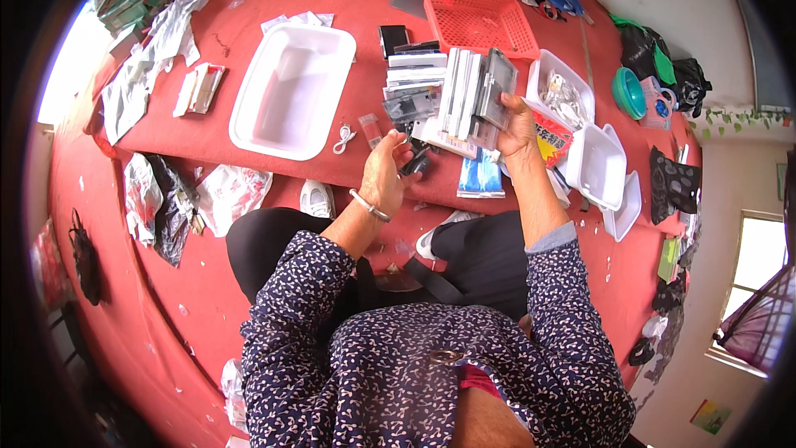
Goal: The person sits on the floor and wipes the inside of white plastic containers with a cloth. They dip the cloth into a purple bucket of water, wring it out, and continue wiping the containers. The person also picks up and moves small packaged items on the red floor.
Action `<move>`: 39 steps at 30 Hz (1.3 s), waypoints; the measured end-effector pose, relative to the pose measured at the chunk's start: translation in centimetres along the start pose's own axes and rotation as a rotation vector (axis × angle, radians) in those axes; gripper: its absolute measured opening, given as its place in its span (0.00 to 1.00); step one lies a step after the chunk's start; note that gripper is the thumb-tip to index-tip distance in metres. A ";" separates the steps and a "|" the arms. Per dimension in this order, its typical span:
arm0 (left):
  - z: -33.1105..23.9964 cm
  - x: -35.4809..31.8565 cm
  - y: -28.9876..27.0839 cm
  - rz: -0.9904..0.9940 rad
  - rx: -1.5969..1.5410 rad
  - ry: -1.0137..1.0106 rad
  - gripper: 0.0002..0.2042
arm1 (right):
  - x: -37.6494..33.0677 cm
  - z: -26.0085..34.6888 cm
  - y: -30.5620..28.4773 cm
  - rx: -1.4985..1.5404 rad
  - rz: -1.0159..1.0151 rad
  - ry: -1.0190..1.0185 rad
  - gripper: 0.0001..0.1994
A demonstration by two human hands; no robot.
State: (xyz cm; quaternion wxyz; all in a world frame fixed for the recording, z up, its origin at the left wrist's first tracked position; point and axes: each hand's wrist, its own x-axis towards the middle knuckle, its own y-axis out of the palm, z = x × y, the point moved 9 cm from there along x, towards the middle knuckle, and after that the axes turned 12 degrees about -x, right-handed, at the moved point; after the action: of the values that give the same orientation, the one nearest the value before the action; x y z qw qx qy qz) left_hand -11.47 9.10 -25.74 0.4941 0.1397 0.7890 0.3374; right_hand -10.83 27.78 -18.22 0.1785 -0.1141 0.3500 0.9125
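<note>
My right hand [519, 126] grips the edge of a flat, dark-framed case with a clear front [499, 81], its thumb over the near right corner. Beside that case, slim white boxes [460, 93] stand close together on edge. Left of them is a stack of flat white and grey boxes [413, 75]. My left hand [384, 170], with a pale bangle at the wrist, has its fingers apart and slightly bent. It is next to a small black rounded object [421, 164], and no held thing shows in it. A blue plastic packet [481, 176] lies below the boxes.
A white tub [240, 120] stands to the left, with a coiled white cable [342, 139] near it. A red mesh basket [479, 21] is at the back. White containers [599, 164] stand on the right. Plastic bags [236, 195] lie on the red cloth [381, 0].
</note>
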 end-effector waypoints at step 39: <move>-3.4 -3.1 6.1 0.513 0.392 0.321 0.33 | -3.7 -2.8 8.7 -0.738 -0.012 -0.074 0.29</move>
State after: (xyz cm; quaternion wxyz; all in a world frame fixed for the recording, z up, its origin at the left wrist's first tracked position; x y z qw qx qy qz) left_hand -13.72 10.54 -18.54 0.2272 0.3705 0.8454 0.3105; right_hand -10.72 18.99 -13.81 0.1433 -0.1396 -0.0101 0.9797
